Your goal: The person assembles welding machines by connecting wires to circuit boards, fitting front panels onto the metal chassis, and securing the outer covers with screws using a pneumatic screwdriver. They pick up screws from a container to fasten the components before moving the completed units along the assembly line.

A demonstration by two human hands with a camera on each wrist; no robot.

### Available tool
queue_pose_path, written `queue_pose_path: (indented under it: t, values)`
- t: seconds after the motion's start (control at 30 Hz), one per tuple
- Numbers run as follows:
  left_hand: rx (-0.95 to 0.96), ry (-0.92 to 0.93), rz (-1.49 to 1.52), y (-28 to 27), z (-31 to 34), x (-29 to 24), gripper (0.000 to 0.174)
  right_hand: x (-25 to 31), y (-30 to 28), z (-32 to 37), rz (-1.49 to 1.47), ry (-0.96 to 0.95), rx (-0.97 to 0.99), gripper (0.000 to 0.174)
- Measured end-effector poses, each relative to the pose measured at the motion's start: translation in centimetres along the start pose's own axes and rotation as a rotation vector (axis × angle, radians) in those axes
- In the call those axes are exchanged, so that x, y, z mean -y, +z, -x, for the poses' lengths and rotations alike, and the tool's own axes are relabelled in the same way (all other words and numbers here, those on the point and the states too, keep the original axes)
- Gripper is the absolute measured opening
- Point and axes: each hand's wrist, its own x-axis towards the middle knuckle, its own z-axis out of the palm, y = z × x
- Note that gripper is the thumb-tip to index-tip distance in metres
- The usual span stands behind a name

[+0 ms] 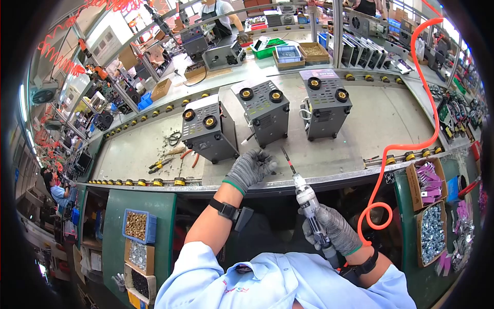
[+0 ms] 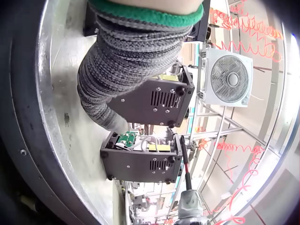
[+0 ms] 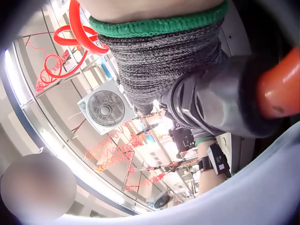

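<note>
Three dark metal boxes with round brass-centred sockets stand in a row on the bench in the head view: a left one (image 1: 208,129), a middle one (image 1: 265,113) and a right one (image 1: 328,105). My gloved left hand (image 1: 248,170) is by the bench's front edge, near the left and middle boxes, fingers loosely bent, with no held object visible. In the left wrist view this hand (image 2: 124,70) partly covers a box (image 2: 154,101). The gloved right hand (image 1: 334,229) grips a powered screwdriver (image 1: 309,201), its long bit angled toward the middle box. The right wrist view shows that hand (image 3: 154,65) around the tool's rear (image 3: 211,101).
Pliers (image 1: 160,165) and cable scraps lie left of the boxes. An orange air hose (image 1: 435,103) loops down at right. Part bins stand at lower left (image 1: 139,226) and right (image 1: 431,232). Rollers (image 1: 179,181) line the bench edge. A person (image 1: 221,15) stands across the bench.
</note>
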Motion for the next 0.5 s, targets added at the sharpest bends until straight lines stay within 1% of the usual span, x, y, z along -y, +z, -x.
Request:
queue_pose_path:
  t: [0.07,0.1,0.17,0.2,0.27,0.3,0.37,0.47,0.5]
  values:
    - [0.091,0.435,-0.913,-0.5,-0.7,1.1,0.02,-0.3,-0.7,0.3,0.007,0.015,-0.019,0.069]
    - [0.092,0.432,-0.916,-0.3,-0.8,1.0,0.02,-0.4,-1.0,0.5,0.012,0.015,-0.022,0.069]
    - [-0.003,0.011,-0.041,0.6,-0.7,0.4,0.021,-0.6,-1.5,0.5,0.013,0.013,-0.023,0.069]
    - [-0.003,0.011,-0.042,1.3,-0.2,0.4,0.021,-0.6,-1.6,0.5,0.013,0.007,-0.035,0.069]
    - [-0.043,0.073,-0.182,2.4,0.7,0.7,0.02,-0.6,-1.9,0.6,0.014,0.001,-0.047,0.07]
    - [-0.044,0.074,-0.181,2.4,0.6,0.8,0.02,-0.4,-1.9,0.6,0.022,0.005,-0.047,0.07]
    - [0.019,0.106,-0.224,2.2,0.6,0.9,0.02,-0.5,-2.1,0.5,0.03,0.009,-0.045,0.07]
    - [0.035,0.105,-0.276,2.7,1.1,1.0,0.02,-1.0,-2.4,0.5,0.057,0.005,-0.044,0.07]
    - [-0.02,0.106,-0.286,3.1,1.3,1.1,0.023,-1.4,-2.6,0.4,0.036,0.009,-0.04,0.069]
